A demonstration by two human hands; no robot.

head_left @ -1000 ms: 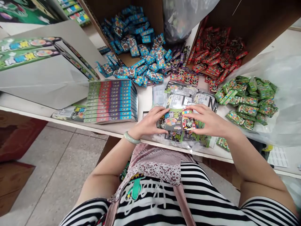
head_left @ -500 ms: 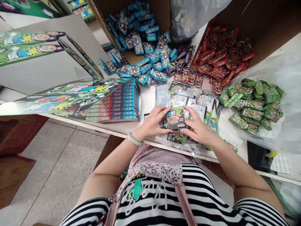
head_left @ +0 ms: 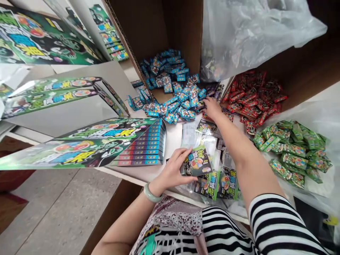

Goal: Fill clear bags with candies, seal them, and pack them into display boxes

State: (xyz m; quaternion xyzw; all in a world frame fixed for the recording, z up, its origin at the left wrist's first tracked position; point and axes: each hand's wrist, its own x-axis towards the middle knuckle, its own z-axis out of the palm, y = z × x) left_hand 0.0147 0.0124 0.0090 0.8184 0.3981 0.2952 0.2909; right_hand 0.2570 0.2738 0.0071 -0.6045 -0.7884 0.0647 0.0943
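Observation:
My left hand (head_left: 174, 168) grips a small black-and-green printed pouch (head_left: 197, 162) near the table's front edge, fingers curled round its left side. More such pouches (head_left: 216, 182) lie flat beneath and beside it. My right hand (head_left: 212, 107) is stretched far forward, fingers down on the small purple packets (head_left: 209, 92) between the blue packets (head_left: 172, 90) and the red packets (head_left: 251, 99). Whether its fingers hold a packet is hidden.
A pile of green packets (head_left: 292, 152) lies at the right on clear plastic. A stack of flat printed boxes (head_left: 143, 148) sits left of my left hand. Brown cardboard cartons (head_left: 154, 32) and a plastic bag (head_left: 247, 32) stand at the back. Flattened box blanks (head_left: 53, 92) lie at left.
My right hand left the pouch and reached forward to the purple packets. My left hand kept hold of the pouch. The view tipped forward and closer to the table.

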